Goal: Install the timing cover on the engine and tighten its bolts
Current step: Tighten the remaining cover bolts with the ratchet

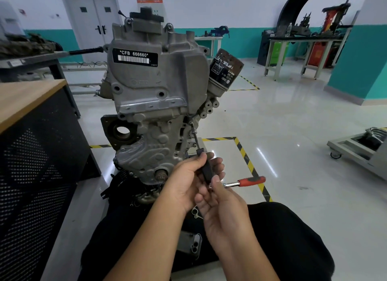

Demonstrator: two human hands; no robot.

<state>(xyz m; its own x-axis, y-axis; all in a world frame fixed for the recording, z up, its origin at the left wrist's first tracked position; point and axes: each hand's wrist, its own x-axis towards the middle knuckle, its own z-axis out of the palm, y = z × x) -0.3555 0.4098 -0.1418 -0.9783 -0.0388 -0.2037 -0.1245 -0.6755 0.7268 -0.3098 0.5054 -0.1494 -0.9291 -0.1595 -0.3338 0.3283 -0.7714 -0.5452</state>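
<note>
While the grey cast-aluminium timing cover (155,104) already sits flush against the upright engine (134,155) on the workshop floor, the job appears to be in its bolting stage — the cover is on, and fasteners are going in along its right-hand edge. At far left stands a black perforated-metal bench with a pale wooden top (31,96); the white-on-black label reading "CFB 666660" (134,57) marks the cover's upper face, and a dark cylindrical oil filter (225,71) juts from the engine's right side.

The left hand (188,176) is wrapped around the black handle of a slim driver with a steel shaft (204,163), whose tip meets a small silver bolt (192,124) at the seam just below the cover's right corner. How deep that bolt is seated cannot be told. Just beside it, the right hand (222,205) pinches the head of a chrome ratchet with a red-and-black grip (247,182), the handle pointing right, clear of the engine.

Several bolt holes on the cover's face look unfilled, so most of the tightening probably remains — along with a final pass using the ratchet. A small grey metal bracket (195,212) and a dark phone (190,244) rest on the person's black-trousered lap.
</note>
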